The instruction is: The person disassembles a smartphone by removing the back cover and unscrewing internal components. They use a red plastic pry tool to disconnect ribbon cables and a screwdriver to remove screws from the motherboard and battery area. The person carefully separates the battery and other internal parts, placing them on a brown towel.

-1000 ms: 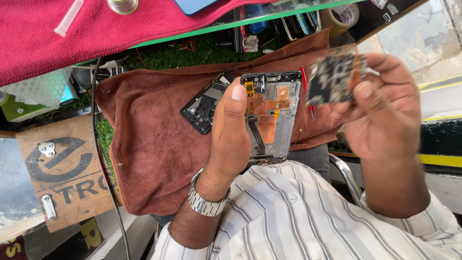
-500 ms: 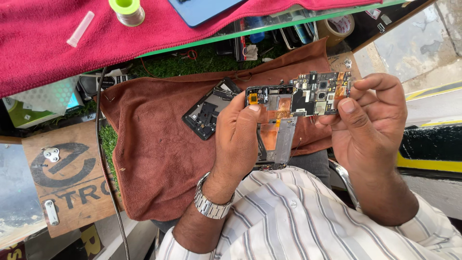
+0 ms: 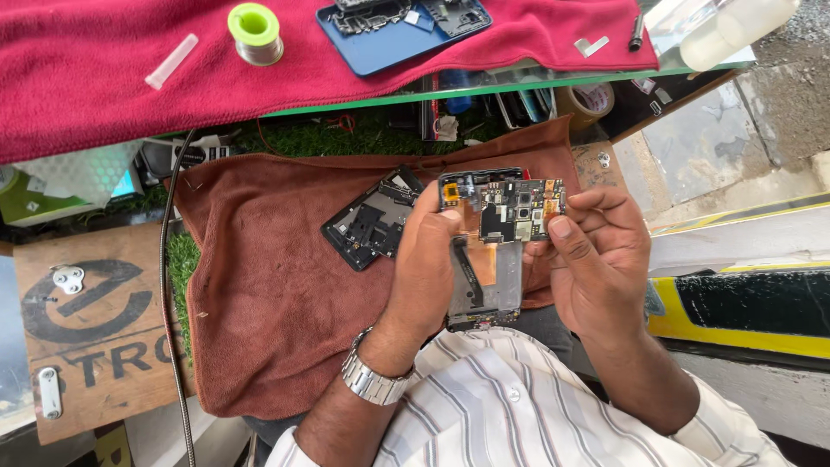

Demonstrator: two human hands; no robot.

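My left hand (image 3: pixel 424 259), with a metal watch on the wrist, grips an opened phone body (image 3: pixel 486 285) over my lap, thumb on its upper left corner. My right hand (image 3: pixel 596 259) pinches a dark circuit board (image 3: pixel 519 207) by its right end and holds it flat across the top of the phone body. The board touches or nearly touches the body; I cannot tell whether it is seated. A separate black phone frame (image 3: pixel 372 227) lies on the brown towel (image 3: pixel 277 320), just left of my left hand.
Above, a red cloth (image 3: pixel 104 86) covers a glass counter with a green solder spool (image 3: pixel 255 33), a clear tube (image 3: pixel 171 60) and a blue phone back (image 3: pixel 389 35). A tape roll (image 3: pixel 584 102) sits under the counter. A wooden board (image 3: pixel 86 337) and a cable (image 3: pixel 164 285) lie left.
My right hand brought the circuit board from up at the right down and left onto the top of the phone body. My left hand kept its hold.
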